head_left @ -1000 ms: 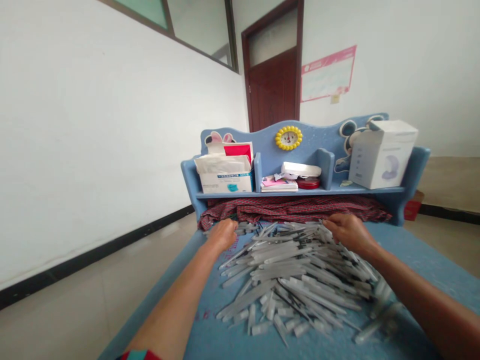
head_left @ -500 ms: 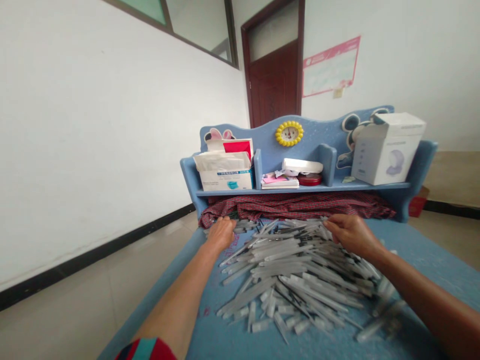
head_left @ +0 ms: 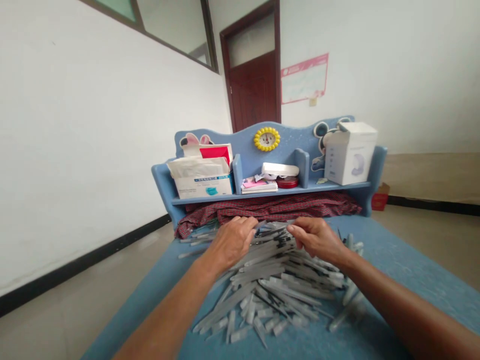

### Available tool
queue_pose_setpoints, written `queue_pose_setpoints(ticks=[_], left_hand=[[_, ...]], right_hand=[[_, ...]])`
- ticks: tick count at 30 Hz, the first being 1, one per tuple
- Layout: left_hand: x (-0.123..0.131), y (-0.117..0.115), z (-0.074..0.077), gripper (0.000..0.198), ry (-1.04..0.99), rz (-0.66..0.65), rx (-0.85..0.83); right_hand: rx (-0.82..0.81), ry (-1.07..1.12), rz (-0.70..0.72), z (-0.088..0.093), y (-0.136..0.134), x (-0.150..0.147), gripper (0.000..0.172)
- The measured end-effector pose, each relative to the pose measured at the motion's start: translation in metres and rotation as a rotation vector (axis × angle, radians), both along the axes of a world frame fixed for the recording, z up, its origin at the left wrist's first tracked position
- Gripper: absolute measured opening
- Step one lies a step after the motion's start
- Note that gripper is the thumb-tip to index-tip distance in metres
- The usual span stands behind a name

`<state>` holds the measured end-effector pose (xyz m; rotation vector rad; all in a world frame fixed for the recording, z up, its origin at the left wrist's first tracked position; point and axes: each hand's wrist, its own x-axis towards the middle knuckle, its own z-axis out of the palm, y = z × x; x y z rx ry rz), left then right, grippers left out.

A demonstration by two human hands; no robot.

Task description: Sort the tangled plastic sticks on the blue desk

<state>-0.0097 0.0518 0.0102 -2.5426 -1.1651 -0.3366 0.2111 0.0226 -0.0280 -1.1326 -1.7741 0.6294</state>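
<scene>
Reaches with both bare hands across a blue desk (head_left: 397, 260), over a heap of pale, pen-like tubes (head_left: 258, 272) spread below and to the near side of the fingertips, short of a plaid cloth (head_left: 270, 205). Holds left hand (head_left: 234, 240) palm down over the heap's far left, with curled fingers; holds right hand (head_left: 317, 240) at the far edge, with thumb and forefinger drawn together, nearer than the left to a cluster of dark pieces (head_left: 283, 242). Impossible to tell a firm grip from mere touch at either hand. Seen between: tubes lying mostly crosswise, long axes running roughly left to right, some slanting.
</scene>
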Motion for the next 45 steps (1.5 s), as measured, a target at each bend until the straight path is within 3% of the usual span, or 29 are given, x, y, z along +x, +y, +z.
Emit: queue_pose_setpoints(ticks=[4, 10, 17, 25, 30, 45], left_hand=[[0.023, -0.013, 0.007, 0.019, -0.028, -0.222, 0.026], [0.032, -0.012, 0.012, 0.021, -0.030, -0.298, 0.044], [0.032, -0.009, 0.004, 0.024, -0.144, -0.359, -0.020], [0.026, -0.009, 0.002, 0.024, -0.160, -0.340, -0.021], [0.025, -0.008, -0.001, 0.024, -0.136, -0.331, -0.024], [0.025, -0.006, -0.006, 0.024, -0.188, -0.345, -0.060]], right_hand=[[-0.032, 0.089, 0.061, 0.003, -0.003, -0.003, 0.045], [-0.156, 0.310, 0.113, 0.002, 0.004, 0.002, 0.039], [-0.209, 0.334, 0.228, 0.006, 0.002, 0.008, 0.031], [-0.217, 0.252, 0.139, 0.001, 0.004, 0.003, 0.043], [-0.250, 0.344, 0.235, 0.001, 0.004, 0.004, 0.030], [-0.301, 0.323, 0.227, 0.000, 0.002, 0.000, 0.039]])
